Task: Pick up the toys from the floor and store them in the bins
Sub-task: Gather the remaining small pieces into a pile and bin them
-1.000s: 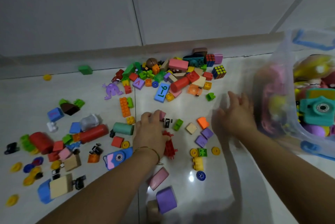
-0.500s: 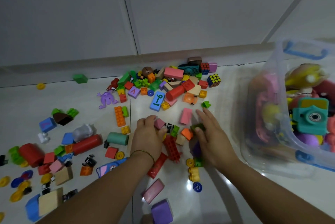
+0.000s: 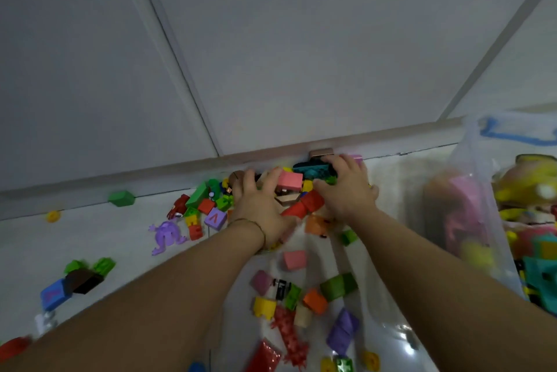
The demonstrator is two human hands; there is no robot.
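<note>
A heap of toy blocks lies against the wall's base, with a pink block, a teal piece and a red cylinder in it. My left hand lies on the heap's left side with its fingers spread, touching the pink block. My right hand covers the right side, its fingers laid over the teal piece. Neither hand plainly grips anything. The clear plastic bin with a blue handle stands at the right, holding several toys.
Loose toys lie on the white floor between my arms: a pink block, a green brick, an orange one and a purple one. A purple frog, a blue block and a green block lie at the left.
Both hands left the small group of blocks near me and reached forward to the heap by the wall. The view tilted up and moved closer.
</note>
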